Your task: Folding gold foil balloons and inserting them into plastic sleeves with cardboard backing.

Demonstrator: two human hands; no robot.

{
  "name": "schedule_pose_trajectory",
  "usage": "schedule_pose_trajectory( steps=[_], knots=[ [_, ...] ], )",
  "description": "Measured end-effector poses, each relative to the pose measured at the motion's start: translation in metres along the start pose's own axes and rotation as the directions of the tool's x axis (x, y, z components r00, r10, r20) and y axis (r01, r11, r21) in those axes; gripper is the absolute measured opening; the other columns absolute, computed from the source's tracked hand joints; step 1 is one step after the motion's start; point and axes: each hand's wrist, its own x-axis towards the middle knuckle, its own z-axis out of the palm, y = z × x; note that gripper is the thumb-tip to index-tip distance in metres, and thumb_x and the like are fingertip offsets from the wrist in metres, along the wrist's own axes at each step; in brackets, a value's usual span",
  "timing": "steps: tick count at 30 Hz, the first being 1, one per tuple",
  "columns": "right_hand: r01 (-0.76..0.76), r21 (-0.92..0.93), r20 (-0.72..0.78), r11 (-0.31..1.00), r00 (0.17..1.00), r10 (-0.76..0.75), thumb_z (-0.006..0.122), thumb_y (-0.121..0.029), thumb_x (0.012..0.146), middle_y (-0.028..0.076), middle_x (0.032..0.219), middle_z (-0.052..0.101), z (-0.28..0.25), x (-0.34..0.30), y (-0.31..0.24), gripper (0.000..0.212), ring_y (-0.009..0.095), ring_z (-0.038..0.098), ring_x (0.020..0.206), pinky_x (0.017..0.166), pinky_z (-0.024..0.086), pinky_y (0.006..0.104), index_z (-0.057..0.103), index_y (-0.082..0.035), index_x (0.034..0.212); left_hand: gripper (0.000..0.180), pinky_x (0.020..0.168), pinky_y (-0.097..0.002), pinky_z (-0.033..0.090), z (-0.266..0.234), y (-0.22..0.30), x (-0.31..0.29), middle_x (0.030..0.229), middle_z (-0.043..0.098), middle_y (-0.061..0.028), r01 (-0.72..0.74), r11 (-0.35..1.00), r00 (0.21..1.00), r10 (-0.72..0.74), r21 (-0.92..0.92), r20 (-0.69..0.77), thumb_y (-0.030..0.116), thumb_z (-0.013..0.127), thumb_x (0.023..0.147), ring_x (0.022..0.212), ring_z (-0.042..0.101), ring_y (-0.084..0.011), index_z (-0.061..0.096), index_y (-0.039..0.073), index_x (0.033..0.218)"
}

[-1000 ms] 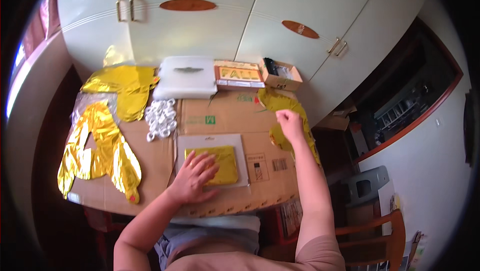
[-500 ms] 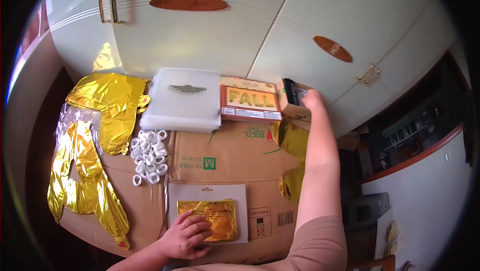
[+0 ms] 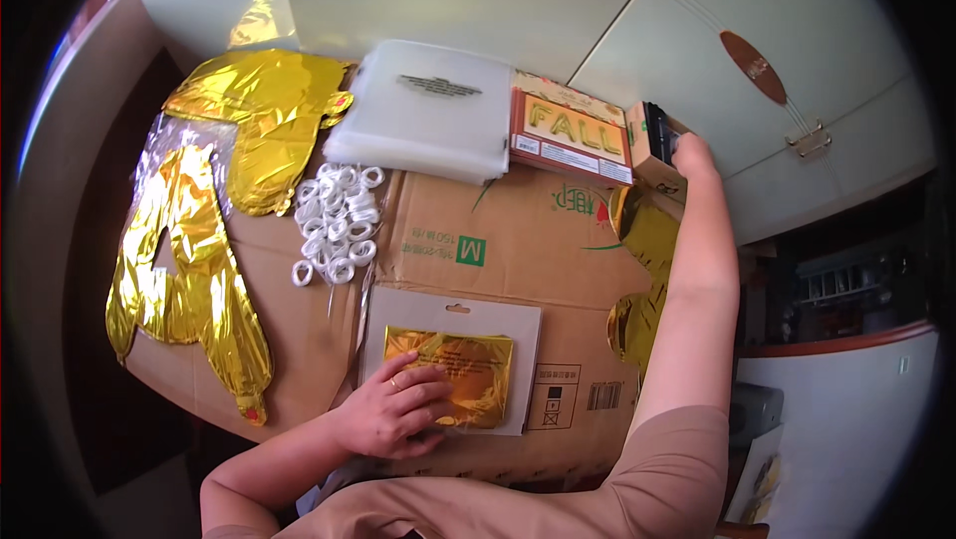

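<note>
Here's the left hand [image 3: 403, 411], lower centre, laid over the gold packet [image 3: 486, 380], fingers loosely bent, resting rather than clenched; that packet sits on a grey card [image 3: 498, 317] on the cardboard [image 3: 518, 265]. And at upper right, the right hand [image 3: 694, 154] is at the mouth of the small box [image 3: 653, 171], fingertips hidden, so whether they grasp anything, I can't tell! Beside that box, the printed carton [image 3: 573, 131], then clear bags [image 3: 428, 116] at upper centre; white rings [image 3: 339, 225] lie below left of them, gold balloons [image 3: 199, 240] far left.
</note>
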Motion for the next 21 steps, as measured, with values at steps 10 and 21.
schedule_pose_trajectory(
  steps=[10,21],
  knots=[
    [-0.096,0.122,-0.216,0.988,0.969,0.121,0.065,-0.019,0.08,0.023,0.097,0.068,-0.01,-0.017,-0.007,0.028,0.041,0.064,0.097,0.087,0.051,0.0464,0.063,-0.004,0.102,0.039,0.11,-0.0522,0.034,0.002,0.001,-0.006,0.118,0.062,-0.0084,-0.007,1.0,1.0,0.007,0.012,-0.009,0.026,0.077,0.073,0.119,0.057,-0.0276,0.067,0.01,0.107],
    [0.317,0.723,-0.422,0.614,0.906,0.029,0.053,-0.006,0.095,0.01,0.1,0.07,-0.06,-0.266,-0.038,0.031,0.015,0.064,0.089,0.082,0.05,0.0305,0.059,-0.003,0.126,0.027,0.108,-0.051,0.037,0.005,0.004,-0.013,0.11,0.063,-0.0074,-0.172,0.979,0.984,0.176,0.107,-0.029,0.015,0.074,0.075,0.113,0.061,-0.0268,0.067,0.009,0.101]
  ],
)
